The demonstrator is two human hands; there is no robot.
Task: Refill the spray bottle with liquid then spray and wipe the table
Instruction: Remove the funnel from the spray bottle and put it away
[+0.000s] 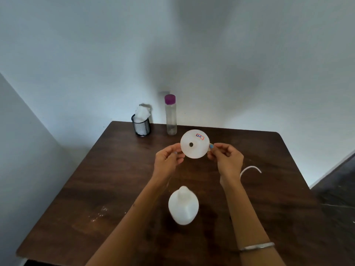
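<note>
Dark wooden table [76,189]; both hands pinching white funnel [194,144] beyond spray bottle [183,206].

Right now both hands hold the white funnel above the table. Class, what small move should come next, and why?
Probably bring the white funnel down and back to the open neck of the white bottle and seat its spout there. The left hand and right hand hold it by the rim in the air, beyond the bottle, and the purple-capped bottle stands capped, so pouring cannot begin.
</note>
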